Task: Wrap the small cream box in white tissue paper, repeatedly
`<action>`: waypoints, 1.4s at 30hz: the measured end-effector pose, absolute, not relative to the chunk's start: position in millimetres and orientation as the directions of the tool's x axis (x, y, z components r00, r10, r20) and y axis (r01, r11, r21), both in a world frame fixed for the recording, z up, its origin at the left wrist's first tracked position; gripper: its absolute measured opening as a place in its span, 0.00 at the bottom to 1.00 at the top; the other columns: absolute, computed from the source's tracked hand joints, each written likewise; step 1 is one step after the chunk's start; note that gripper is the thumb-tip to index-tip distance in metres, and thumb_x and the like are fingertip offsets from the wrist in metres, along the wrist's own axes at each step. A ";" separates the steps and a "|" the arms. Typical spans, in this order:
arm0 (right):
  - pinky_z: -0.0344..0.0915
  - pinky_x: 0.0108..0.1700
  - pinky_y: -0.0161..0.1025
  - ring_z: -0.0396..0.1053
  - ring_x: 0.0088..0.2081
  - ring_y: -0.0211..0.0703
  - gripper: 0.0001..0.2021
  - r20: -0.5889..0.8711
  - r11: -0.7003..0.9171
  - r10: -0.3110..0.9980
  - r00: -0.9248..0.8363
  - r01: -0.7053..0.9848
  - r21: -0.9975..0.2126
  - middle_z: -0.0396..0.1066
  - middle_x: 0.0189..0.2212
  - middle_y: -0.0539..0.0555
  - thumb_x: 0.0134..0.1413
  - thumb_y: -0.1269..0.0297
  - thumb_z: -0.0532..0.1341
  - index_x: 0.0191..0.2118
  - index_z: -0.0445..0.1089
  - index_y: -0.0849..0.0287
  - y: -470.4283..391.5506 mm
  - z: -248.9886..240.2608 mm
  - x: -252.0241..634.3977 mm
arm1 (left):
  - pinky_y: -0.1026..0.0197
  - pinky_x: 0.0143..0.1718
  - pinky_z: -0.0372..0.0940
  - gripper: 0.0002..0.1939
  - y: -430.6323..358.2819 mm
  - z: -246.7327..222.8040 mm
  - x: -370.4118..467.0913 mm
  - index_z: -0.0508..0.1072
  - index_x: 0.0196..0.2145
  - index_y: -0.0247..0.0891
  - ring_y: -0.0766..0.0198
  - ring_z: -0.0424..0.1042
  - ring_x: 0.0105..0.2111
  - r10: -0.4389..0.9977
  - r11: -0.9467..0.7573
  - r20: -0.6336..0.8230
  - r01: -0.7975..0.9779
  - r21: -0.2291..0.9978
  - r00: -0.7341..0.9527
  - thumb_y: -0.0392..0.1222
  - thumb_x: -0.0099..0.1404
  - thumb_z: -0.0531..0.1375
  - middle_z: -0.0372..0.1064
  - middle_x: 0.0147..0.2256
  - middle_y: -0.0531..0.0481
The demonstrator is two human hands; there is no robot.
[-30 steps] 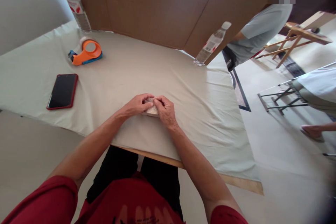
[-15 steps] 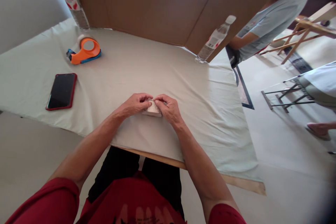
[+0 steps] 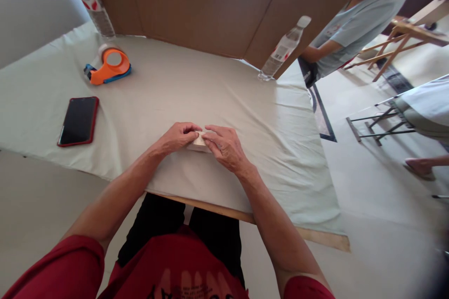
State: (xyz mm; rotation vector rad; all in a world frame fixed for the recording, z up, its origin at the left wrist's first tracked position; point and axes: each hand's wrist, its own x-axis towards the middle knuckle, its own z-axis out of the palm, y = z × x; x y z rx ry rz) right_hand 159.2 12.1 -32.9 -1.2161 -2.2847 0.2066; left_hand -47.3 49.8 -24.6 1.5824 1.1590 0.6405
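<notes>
A small whitish block-like object rests on the cloth near the table's front edge, between my two hands. My left hand grips its left side with curled fingers, the thumb on its top. From the right, my right hand has its fingers bent over the object's right side and top, covering part of it. The fingertips of both hands nearly meet above it. What the object is exactly cannot be made out.
A phone and an orange tape dispenser lie at left. Bottles stand at the back left and right against a brown cardboard panel. Beyond the table's right edge are a person, a folding stool and another person's leg.
My right hand has shifted over the object, its fingers now covering more of the right side. My left hand keeps its hold. The whole view has moved slightly.
</notes>
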 end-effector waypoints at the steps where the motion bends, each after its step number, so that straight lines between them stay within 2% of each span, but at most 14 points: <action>1: 0.62 0.59 0.50 0.71 0.58 0.50 0.12 0.392 0.580 0.805 -0.446 0.732 -0.358 0.75 0.57 0.60 0.69 0.64 0.56 0.49 0.77 0.54 10.5 -33.1 159.1 | 0.62 0.31 0.59 0.25 49.6 -24.8 -47.5 0.79 0.46 0.31 0.66 0.63 0.27 0.910 -0.013 -0.140 0.362 0.932 0.391 0.52 0.57 0.59 0.70 0.28 0.52; 5: 0.61 0.60 0.52 0.66 0.63 0.54 0.13 0.393 0.579 0.800 -0.453 0.755 -0.309 0.69 0.63 0.62 0.69 0.59 0.57 0.51 0.76 0.55 5.2 -36.4 157.4 | 0.62 0.33 0.61 0.27 49.0 -26.4 -48.9 0.78 0.49 0.31 0.65 0.66 0.29 0.911 -0.019 -0.121 0.335 0.942 0.393 0.51 0.57 0.60 0.75 0.33 0.48; 9: 0.61 0.60 0.53 0.64 0.64 0.56 0.14 0.400 0.573 0.798 -0.451 0.772 -0.274 0.68 0.64 0.62 0.68 0.58 0.58 0.53 0.74 0.55 3.2 -42.4 155.2 | 0.62 0.35 0.63 0.26 49.9 -29.4 -49.8 0.77 0.50 0.32 0.63 0.70 0.33 0.909 -0.013 -0.111 0.293 0.956 0.403 0.50 0.58 0.61 0.77 0.38 0.46; 18: 0.61 0.60 0.53 0.64 0.65 0.55 0.15 0.459 0.578 0.776 -0.434 0.780 -0.239 0.71 0.61 0.61 0.70 0.59 0.55 0.54 0.74 0.55 2.5 -54.1 150.1 | 0.64 0.33 0.61 0.18 54.3 -32.1 -50.2 0.78 0.40 0.33 0.66 0.67 0.30 0.890 -0.017 -0.090 0.228 0.974 0.448 0.50 0.58 0.63 0.74 0.33 0.50; 24: 0.61 0.61 0.54 0.64 0.65 0.55 0.14 0.491 0.599 0.755 -0.434 0.761 -0.249 0.72 0.60 0.61 0.69 0.60 0.56 0.54 0.74 0.54 3.8 -58.3 147.6 | 0.64 0.32 0.60 0.17 54.4 -30.9 -51.1 0.77 0.40 0.34 0.67 0.67 0.29 0.881 -0.013 -0.087 0.208 0.978 0.464 0.50 0.58 0.62 0.74 0.32 0.50; 26: 0.61 0.61 0.54 0.65 0.64 0.55 0.14 0.520 0.621 0.741 -0.425 0.729 -0.288 0.72 0.60 0.61 0.69 0.59 0.56 0.53 0.74 0.54 3.1 -58.4 149.1 | 0.64 0.32 0.60 0.18 53.6 -29.9 -51.3 0.77 0.40 0.34 0.67 0.67 0.29 0.882 -0.013 -0.094 0.224 0.975 0.462 0.49 0.58 0.62 0.74 0.32 0.50; 28: 0.62 0.62 0.53 0.66 0.63 0.53 0.14 0.554 0.621 0.746 -0.369 0.687 -0.378 0.71 0.60 0.60 0.69 0.57 0.56 0.53 0.74 0.54 2.4 -57.6 152.4 | 0.64 0.32 0.60 0.18 52.7 -29.1 -51.5 0.77 0.41 0.33 0.66 0.68 0.30 0.888 -0.012 -0.101 0.242 0.970 0.450 0.49 0.58 0.62 0.74 0.32 0.50; 31: 0.62 0.63 0.53 0.69 0.61 0.50 0.14 0.581 0.546 0.796 -0.171 0.615 -0.568 0.72 0.59 0.58 0.69 0.56 0.55 0.51 0.74 0.52 3.9 -57.6 160.2 | 0.63 0.34 0.61 0.20 52.0 -28.8 -52.3 0.78 0.41 0.33 0.64 0.69 0.31 0.894 0.009 -0.120 0.251 0.968 0.431 0.50 0.56 0.62 0.75 0.32 0.49; 36: 0.71 0.52 0.47 0.71 0.57 0.50 0.14 0.451 0.370 0.889 0.075 0.461 -0.807 0.74 0.56 0.60 0.66 0.53 0.56 0.48 0.73 0.53 13.2 -69.4 171.4 | 0.61 0.35 0.61 0.25 54.8 -28.4 -56.1 0.79 0.45 0.34 0.63 0.70 0.32 0.939 0.047 -0.123 0.236 0.971 0.322 0.52 0.54 0.62 0.77 0.35 0.48; 40: 0.71 0.50 0.48 0.71 0.58 0.53 0.19 0.353 0.299 0.933 0.065 0.402 -0.866 0.73 0.57 0.63 0.62 0.50 0.58 0.53 0.71 0.55 14.9 -77.3 172.3 | 0.62 0.36 0.62 0.23 58.5 -29.3 -60.3 0.79 0.42 0.33 0.62 0.71 0.36 0.976 0.016 -0.054 0.181 0.983 0.210 0.53 0.54 0.63 0.78 0.40 0.44; 42: 0.70 0.54 0.51 0.69 0.60 0.56 0.27 0.330 0.305 0.944 -0.014 0.418 -0.856 0.69 0.61 0.64 0.58 0.48 0.63 0.60 0.67 0.55 13.0 -77.5 170.4 | 0.62 0.34 0.62 0.24 59.2 -30.6 -61.8 0.79 0.42 0.33 0.62 0.71 0.36 0.977 0.022 -0.061 0.186 0.982 0.206 0.53 0.53 0.63 0.77 0.40 0.44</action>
